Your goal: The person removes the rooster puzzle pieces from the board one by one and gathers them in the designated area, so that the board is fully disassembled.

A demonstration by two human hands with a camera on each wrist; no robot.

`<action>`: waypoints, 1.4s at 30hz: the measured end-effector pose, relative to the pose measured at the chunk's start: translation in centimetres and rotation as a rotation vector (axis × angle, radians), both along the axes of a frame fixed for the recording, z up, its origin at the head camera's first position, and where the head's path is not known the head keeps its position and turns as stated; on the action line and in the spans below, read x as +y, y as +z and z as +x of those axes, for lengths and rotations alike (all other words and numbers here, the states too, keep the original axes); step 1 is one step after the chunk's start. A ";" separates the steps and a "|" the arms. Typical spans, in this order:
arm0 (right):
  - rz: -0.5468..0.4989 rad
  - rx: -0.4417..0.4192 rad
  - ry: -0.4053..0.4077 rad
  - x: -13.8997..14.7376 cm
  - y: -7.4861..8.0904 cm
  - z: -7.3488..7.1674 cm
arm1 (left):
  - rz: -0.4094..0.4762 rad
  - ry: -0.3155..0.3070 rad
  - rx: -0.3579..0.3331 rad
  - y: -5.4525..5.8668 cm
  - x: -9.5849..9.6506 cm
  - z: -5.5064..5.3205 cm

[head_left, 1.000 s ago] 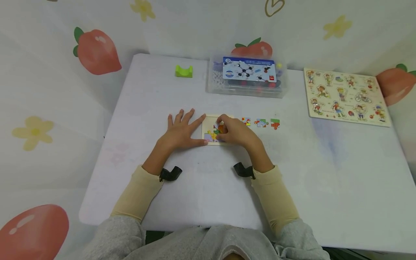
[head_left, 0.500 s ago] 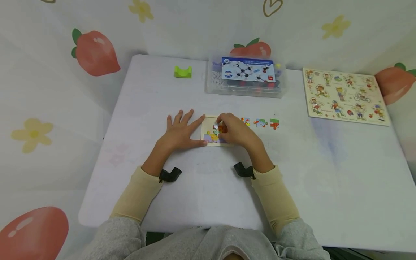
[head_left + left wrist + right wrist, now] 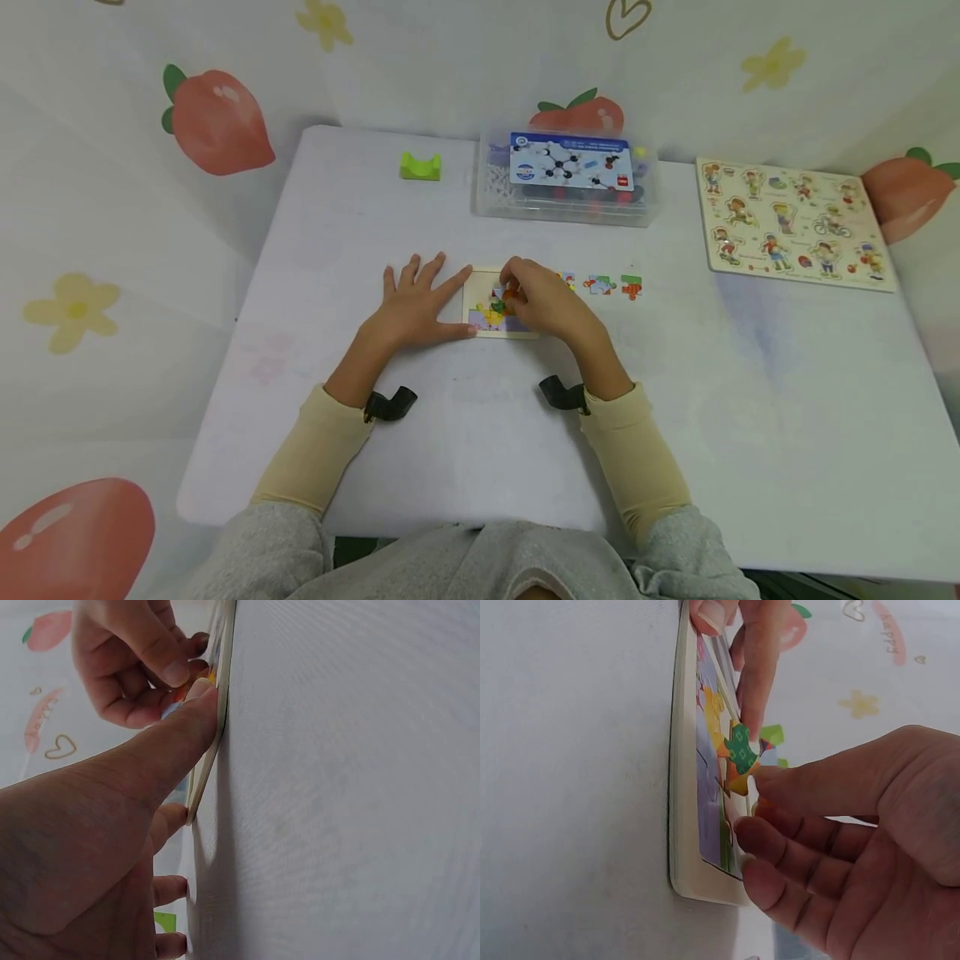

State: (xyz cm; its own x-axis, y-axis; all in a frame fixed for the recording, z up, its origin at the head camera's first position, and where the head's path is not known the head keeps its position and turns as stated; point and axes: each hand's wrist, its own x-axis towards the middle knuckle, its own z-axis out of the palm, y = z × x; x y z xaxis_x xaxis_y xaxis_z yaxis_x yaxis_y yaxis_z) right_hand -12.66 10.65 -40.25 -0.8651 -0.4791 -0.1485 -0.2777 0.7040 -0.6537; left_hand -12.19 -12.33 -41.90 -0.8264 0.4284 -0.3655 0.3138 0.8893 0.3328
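A small wooden jigsaw board point(image 3: 480, 282) with a pale rim lies mid-table, its near part filled with coloured pieces. My left hand point(image 3: 411, 312) is spread flat beside it, thumb and index fingertip at its left edge. In my right hand point(image 3: 551, 302), thumb and fingers pinch a puzzle piece point(image 3: 741, 752) with green, orange and yellow print. This piece is tilted close over the board, as the right wrist view shows. The right hand hides the board's right side. Several loose puzzle pieces point(image 3: 601, 285) lie in a row to the right.
Behind the board stands a clear plastic box point(image 3: 566, 212) with a molecule-picture card. A bright green block point(image 3: 421, 168) sits at the back left. At the far right lies a larger picture board point(image 3: 795, 225) with figures. A printed cloth hangs behind the white table point(image 3: 465, 450).
The puzzle piece in my right fingers has shifted and tilted slightly over the board. My left hand keeps its place at the board's left edge.
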 end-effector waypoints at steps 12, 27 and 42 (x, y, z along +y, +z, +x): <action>-0.076 0.045 0.021 -0.1 0.0 0.0 | 0.006 0.007 0.002 0.1 -0.4 0.1; -0.134 0.045 0.004 0.1 0.5 0.0 | 0.003 0.013 0.004 0.4 -0.5 0.0; -0.135 -0.009 -0.035 1.0 0.4 0.4 | 0.010 0.003 -0.013 0.6 -0.1 0.2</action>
